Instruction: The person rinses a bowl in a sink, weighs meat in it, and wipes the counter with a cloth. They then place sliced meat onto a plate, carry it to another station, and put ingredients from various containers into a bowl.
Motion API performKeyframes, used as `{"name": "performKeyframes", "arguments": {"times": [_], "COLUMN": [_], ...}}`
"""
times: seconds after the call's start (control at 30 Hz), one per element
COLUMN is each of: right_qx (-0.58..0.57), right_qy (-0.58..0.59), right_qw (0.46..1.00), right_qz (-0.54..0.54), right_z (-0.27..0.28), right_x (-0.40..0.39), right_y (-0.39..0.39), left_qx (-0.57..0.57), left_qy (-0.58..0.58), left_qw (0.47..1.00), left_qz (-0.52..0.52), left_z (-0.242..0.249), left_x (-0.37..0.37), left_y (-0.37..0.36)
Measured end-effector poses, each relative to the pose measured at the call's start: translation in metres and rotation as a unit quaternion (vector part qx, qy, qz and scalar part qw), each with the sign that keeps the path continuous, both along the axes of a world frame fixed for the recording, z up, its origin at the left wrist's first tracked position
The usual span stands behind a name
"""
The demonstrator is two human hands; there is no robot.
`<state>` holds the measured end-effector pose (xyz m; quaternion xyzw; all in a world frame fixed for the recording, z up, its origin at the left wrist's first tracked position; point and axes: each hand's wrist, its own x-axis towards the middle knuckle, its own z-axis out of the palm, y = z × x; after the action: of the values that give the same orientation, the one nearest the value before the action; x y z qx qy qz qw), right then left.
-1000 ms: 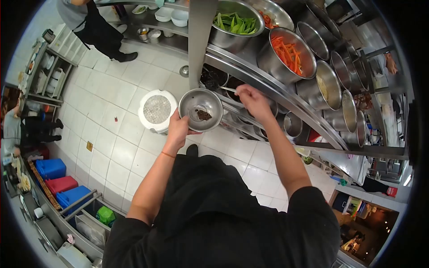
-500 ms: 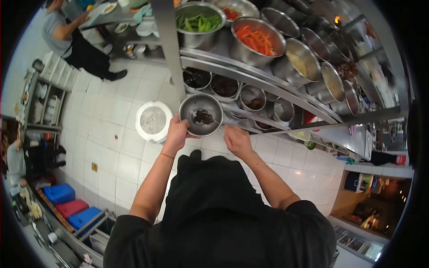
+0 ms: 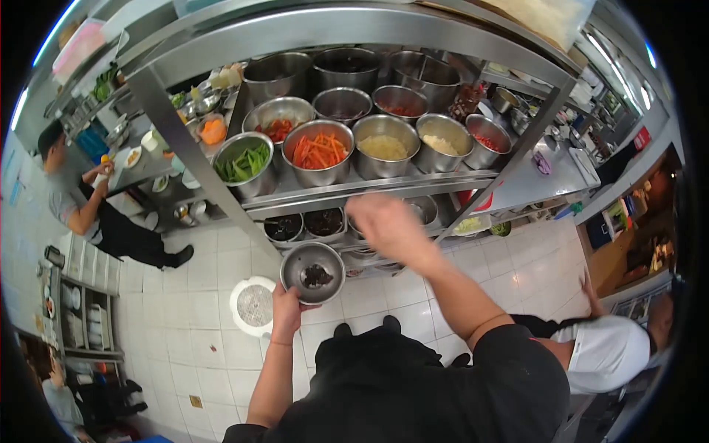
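My left hand (image 3: 286, 314) grips the rim of a steel bowl (image 3: 313, 273), which has a dark mass in its bottom. My right hand (image 3: 384, 225) is raised in front of the shelf edge, to the right of the bowl; motion blurs its fingers, and whether it holds anything is not visible. Above it on the shelf are steel pots of green vegetable strips (image 3: 244, 163), orange-red strips (image 3: 320, 151), a pale yellow food (image 3: 382, 147) and a whitish food (image 3: 442, 143). Dark contents fill containers (image 3: 323, 220) on the lower shelf.
A steel rack (image 3: 354, 193) stands before me. A round white-rimmed object (image 3: 255, 306) is on the tiled floor. One person (image 3: 74, 199) stands at the left counter, another (image 3: 609, 354) is close on my right, and a third (image 3: 66, 399) is at the lower left.
My right hand has left the bowl and moved up to the shelf edge; the utensil it held is no longer visible. The view has shifted toward the rack, and a person has appeared on the right.
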<state>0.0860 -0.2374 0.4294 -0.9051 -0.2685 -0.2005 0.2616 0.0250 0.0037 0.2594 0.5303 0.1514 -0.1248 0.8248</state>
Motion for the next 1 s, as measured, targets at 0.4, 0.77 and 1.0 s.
{"name": "performKeyframes", "arguments": {"times": [0.4, 0.77, 1.0], "right_qx": [-0.266, 0.054, 0.079], "right_qy": [0.119, -0.068, -0.037], "right_qw": [0.956, 0.996, 0.969], "right_qz": [-0.030, -0.013, -0.229], "right_z": [0.087, -0.014, -0.119], "right_x": [0.140, -0.048, -0.103], "right_y": [-0.057, -0.106, -0.283], "left_qx": [-0.016, 0.044, 0.007], "left_qy": [-0.032, -0.075, -0.042], "left_qw": [0.994, 0.995, 0.985], "left_qz": [-0.105, -0.047, -0.165], "left_z": [0.047, 0.083, 0.028], "left_x": [-0.010, -0.035, -0.044], "left_y": [-0.043, -0.139, -0.300]}}
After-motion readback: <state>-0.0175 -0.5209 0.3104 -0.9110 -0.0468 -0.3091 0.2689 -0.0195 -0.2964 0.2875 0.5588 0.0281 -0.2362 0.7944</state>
